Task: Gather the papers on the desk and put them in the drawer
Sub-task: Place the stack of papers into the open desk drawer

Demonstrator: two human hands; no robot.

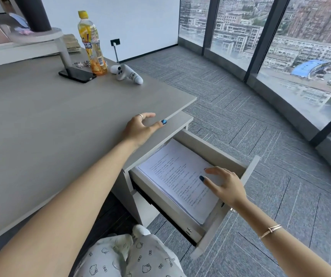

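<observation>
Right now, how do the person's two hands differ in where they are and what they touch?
The left hand rests on the desk edge, fingers spread, while the right hand reaches into the open drawer over the papers. The left wears a ring; the right arm wears a bracelet. Both are open, holding nothing, with dark blue nails.
</observation>
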